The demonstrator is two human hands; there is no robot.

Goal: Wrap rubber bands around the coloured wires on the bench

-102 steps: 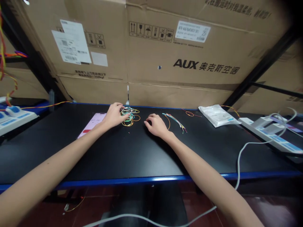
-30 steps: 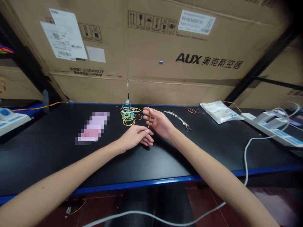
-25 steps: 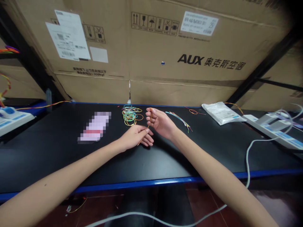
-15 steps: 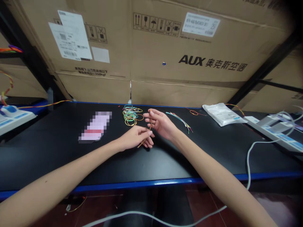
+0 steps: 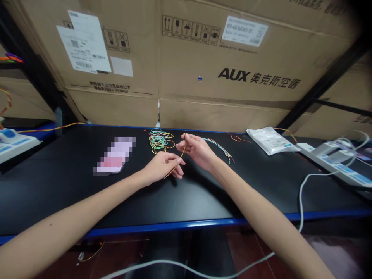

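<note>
Both hands are working above the black tabletop [image 5: 139, 201], close together near its middle. The left hand [image 5: 162, 167] is pinching a thin orange wire [image 5: 184, 148] between thumb and index finger, its other fingers spreading loosely below. The right hand [image 5: 199, 151] is holding the wire's upper end, thumb meeting fingertips in a narrow pinch, remaining fingers curling loosely. The wire is bowing between the two grips, its lower end sticking out past the left thumb, clear of the table.

A pile of coloured wire loops [image 5: 157, 141] is lying just beyond the left hand. A bundle of straighter wires [image 5: 221, 148] is fanning out just beside the right hand. Farther right, a red-orange looped wire [image 5: 236, 138] is lying near a white plastic packet [image 5: 271, 140]. A pixelated phone [image 5: 114, 155] is resting left of the loops. A cardboard box [image 5: 186, 87] marked AUX is standing behind everything.
</note>
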